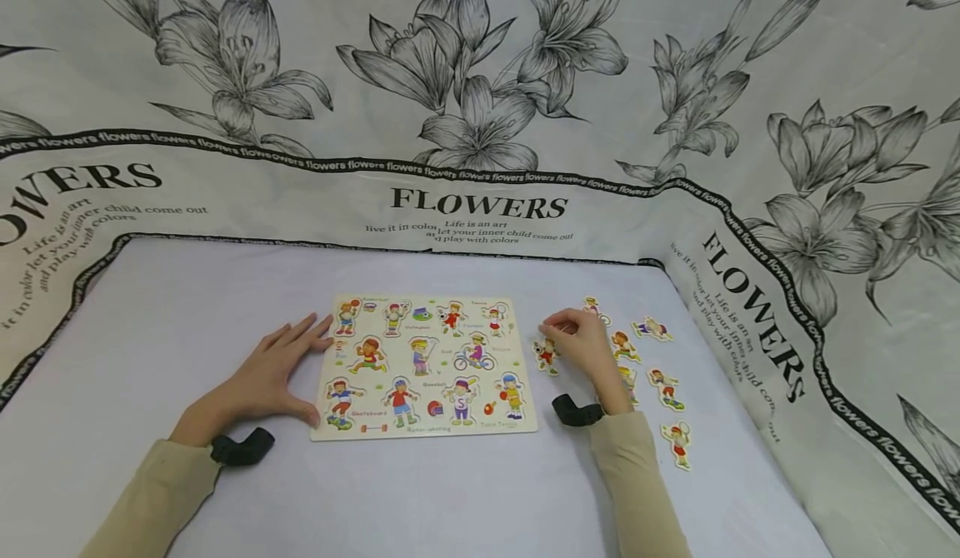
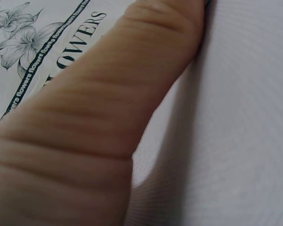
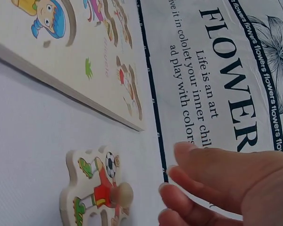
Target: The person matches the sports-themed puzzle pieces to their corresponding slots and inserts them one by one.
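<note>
A wooden puzzle board (image 1: 450, 385) with cartoon sports figures lies on the white table. My left hand (image 1: 273, 371) is spread at its left side, fingertips on the upper left edge and thumb at the lower left corner. In the left wrist view a finger (image 2: 94, 94) fills much of the picture. To the right of the board a soccer player piece (image 3: 101, 190) with a round knob lies on the table. My right hand (image 1: 588, 346) hovers beside this piece, fingers loosely bent and holding nothing. A gap separates the fingertips from the knob in the right wrist view.
Several loose figure pieces lie right of the board, among them a skateboarder (image 1: 665, 389), a tennis player (image 1: 678, 445), a runner (image 1: 623, 346) and a sideways figure (image 1: 652, 328). The right hand and wrist partly cover some. A flower-printed cloth (image 1: 480, 208) rises behind the table.
</note>
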### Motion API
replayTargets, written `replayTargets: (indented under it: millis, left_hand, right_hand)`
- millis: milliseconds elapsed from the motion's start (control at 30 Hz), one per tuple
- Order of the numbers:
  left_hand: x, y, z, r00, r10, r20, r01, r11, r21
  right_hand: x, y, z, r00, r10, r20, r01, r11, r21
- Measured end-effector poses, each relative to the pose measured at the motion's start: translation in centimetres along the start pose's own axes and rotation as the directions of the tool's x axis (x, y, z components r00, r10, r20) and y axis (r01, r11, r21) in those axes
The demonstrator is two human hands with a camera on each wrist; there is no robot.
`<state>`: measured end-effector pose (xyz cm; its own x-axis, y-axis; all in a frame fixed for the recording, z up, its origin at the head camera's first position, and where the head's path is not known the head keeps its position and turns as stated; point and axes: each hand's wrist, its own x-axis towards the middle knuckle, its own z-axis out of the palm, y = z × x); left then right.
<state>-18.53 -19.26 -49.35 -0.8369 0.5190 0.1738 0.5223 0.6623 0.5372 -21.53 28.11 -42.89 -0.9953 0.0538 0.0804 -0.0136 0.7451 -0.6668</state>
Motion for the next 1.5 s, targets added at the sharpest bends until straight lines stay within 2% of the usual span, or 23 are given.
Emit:
replayTargets:
  millis: [200,367,567,800,1133,1500]
  left_hand:
    - [-0.1,-0.1,0.0,1.000,0.008,-0.001,-0.008,1.000,0.012]
    - [0.0,0.1,-0.1,1.000,-0.002,0.008,0.002,1.000,0.009]
    - [0.0,0.3,-0.3,1.000,-0.003,0.007,0.003,1.000,0.002]
    - [0.0,0.5,-0.3,1.000,0.004,-0.001,-0.004,1.000,0.006]
    - [0.0,0.5,-0.4,0.999,0.030,-0.024,-0.030,0.999,0.015]
    - [-0.1,0.4,-0.3,1.000,0.005,-0.008,-0.005,1.000,0.001]
  right_hand:
    - [-0.1,0.1,-0.8,0.992,0.027,0.122,-0.016,0.996,-0.090]
    - [-0.3,0.2,-0.7,0.982,0.058,0.181,-0.032,0.989,-0.142]
    - [-0.5,0.3,-0.2,0.983,0.100,0.156,-0.077,0.987,-0.143]
    - [-0.7,-0.1,0.1,0.985,0.116,0.127,-0.094,0.981,-0.167]
    - [-0.6,0.0,0.5,0.995,0.066,0.070,-0.052,0.980,-0.190]
    - [-0.3,-0.4,0.1,0.993,0.096,0.073,-0.080,0.978,-0.194]
